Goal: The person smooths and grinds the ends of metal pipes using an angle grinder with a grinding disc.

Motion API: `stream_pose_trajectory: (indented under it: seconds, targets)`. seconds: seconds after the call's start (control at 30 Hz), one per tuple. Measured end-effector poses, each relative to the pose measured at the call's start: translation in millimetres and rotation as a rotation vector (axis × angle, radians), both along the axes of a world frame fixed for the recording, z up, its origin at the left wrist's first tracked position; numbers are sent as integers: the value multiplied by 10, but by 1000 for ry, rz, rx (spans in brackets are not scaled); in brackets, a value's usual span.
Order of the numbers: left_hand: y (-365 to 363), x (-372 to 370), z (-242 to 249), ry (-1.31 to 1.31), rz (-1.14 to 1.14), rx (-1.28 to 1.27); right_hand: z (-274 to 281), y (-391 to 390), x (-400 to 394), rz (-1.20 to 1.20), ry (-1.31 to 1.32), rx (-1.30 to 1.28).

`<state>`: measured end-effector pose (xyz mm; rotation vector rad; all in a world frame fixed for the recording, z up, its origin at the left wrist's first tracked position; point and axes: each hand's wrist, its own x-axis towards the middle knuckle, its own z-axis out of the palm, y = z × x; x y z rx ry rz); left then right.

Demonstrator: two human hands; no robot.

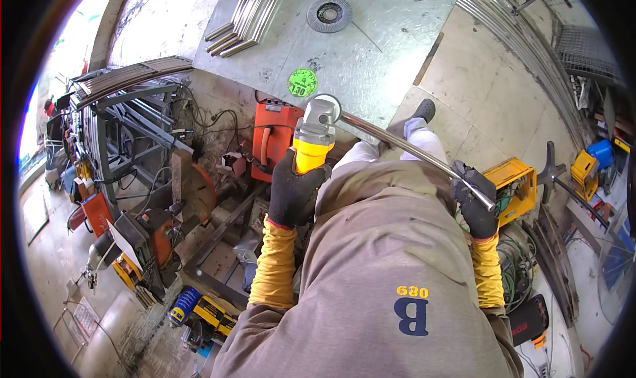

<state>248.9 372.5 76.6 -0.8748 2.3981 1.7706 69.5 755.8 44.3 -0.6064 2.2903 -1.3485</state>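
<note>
In a black glove, my left hand (295, 192) is wrapped round the yellow body of an angle grinder (314, 149), whose grey metal head points away from me. A disc edge shows at the right side of that head. My right hand (474, 202), also gloved, grips a shiny metal tube (411, 147) near its close end. The tube slants across my lap, its far end right at the grinder's disc. Beyond them is a metal-topped table (371, 63) bearing a flap disc (329, 14), a bundle of short tubes (245, 23) and a green round sticker (303, 82).
An orange-red machine case (263, 143) stands below the table's near edge, cables around it. Left of it are a rack of metal bars (136, 86) and a cut-off saw (195, 186). A yellow-framed machine (523, 189) sits right; long tubes (530, 47) lie on the floor.
</note>
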Motion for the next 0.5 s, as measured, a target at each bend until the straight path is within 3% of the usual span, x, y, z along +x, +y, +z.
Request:
stream_pose_trajectory:
  seconds: [0.13,0.17,0.2,0.23,0.27,0.3,0.37,0.5]
  targets:
    - [32,-61,47,-53,176,195,181,-95,-44,-150,-439,42]
    - [29,-64,72,-93,209,257,175,-96,-49,-147,-440,41]
    - [19,-29,35,-94,211,255,163,-94,-53,-218,-564,-25]
    - [9,-10,-11,-27,103,87,162,-105,-64,-290,-687,-91]
    - [7,1,-49,41,-5,-79,171,-116,-82,-291,-687,-92]
    - [16,16,-79,43,-7,-78,192,-130,-105,-292,-707,-58]
    - [42,-32,-19,-27,176,158,219,-150,-148,-291,-726,-23]
    - [32,-39,-3,1,76,102,198,-163,-188,-284,-792,-11]
